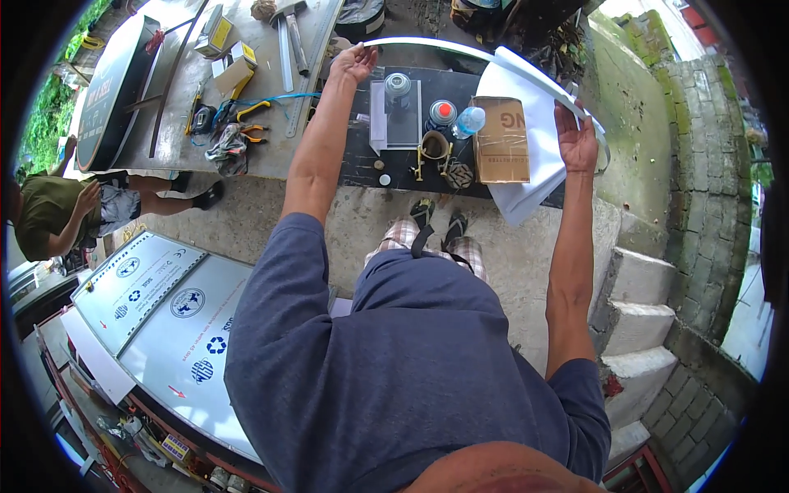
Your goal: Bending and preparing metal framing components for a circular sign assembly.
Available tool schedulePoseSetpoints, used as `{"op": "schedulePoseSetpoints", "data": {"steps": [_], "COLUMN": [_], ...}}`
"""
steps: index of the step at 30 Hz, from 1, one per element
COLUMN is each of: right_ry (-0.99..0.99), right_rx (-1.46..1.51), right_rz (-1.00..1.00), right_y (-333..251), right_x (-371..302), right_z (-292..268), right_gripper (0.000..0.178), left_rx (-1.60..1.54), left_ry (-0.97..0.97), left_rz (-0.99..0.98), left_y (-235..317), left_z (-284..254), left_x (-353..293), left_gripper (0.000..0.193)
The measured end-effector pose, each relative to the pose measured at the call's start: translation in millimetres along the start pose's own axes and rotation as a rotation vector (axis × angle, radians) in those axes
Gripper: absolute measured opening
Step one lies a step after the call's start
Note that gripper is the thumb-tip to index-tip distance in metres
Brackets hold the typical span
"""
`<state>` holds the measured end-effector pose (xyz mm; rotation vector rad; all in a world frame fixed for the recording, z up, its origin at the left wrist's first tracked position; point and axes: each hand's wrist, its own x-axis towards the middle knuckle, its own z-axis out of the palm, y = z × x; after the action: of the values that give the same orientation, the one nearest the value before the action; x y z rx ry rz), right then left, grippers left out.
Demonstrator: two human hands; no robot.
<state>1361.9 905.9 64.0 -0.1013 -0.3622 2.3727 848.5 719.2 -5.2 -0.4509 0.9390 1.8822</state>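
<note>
A long, thin white strip bows across the far side of the dark table, held up between my two hands. My left hand pinches its left end, with fingers closed. On the right, my right hand grips the strip near its other end, fingers curled round it. Large white sheets lie beneath the strip at the right, partly under a brown cardboard box. Left of the box stand a spray can with a red top, a water bottle and a grey-topped can by a clear panel.
A grey worktable at the left carries a hammer, pliers, small boxes and a sign. Beyond it, a person stands at far left. Printed panels lie lower left; concrete steps rise at right.
</note>
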Motion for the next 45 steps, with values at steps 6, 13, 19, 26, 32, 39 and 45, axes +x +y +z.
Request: {"op": "schedulePoseSetpoints", "data": {"steps": [6,13,19,26,32,39,45], "right_ry": [-0.127,-0.095,0.097,0.229,-0.256,-0.21,-0.311], "right_rx": [-0.047,-0.156,-0.224,-0.337,-0.183,-0.245,-0.238], "right_rz": [0.077,0.121,0.117,0.019,0.251,0.499,0.586], "right_y": [-67.1,-106.4,-58.9,-83.1,-157.4,-115.1,-106.5], "right_x": [61.7,149.4,217.1,288.9,325.9,350.4,400.0], "right_z": [-0.5,19.1,34.5,25.5,32.8,56.6,49.2], "right_gripper": [0.047,0.042,0.035,0.031,0.034,0.033,0.035], "left_rx": [-0.053,-0.015,-0.136,-0.178,-0.281,-0.324,-0.743], "left_ry": [0.077,0.078,0.111,0.026,-0.079,0.335,0.122], "left_rz": [-0.084,-0.059,0.114,0.064,0.025,0.03,0.161], "left_y": [-5.5,18.2,64.4,61.6,27.1,33.7,37.9], "left_z": [60.0,73.3,28.8,59.5,83.7,5.0,-67.1], "left_x": [34.8,73.7,82.0,98.2,106.7,84.2,43.3], "left_gripper": [0.019,0.016,0.012,0.012,0.016,0.032,0.034]}}
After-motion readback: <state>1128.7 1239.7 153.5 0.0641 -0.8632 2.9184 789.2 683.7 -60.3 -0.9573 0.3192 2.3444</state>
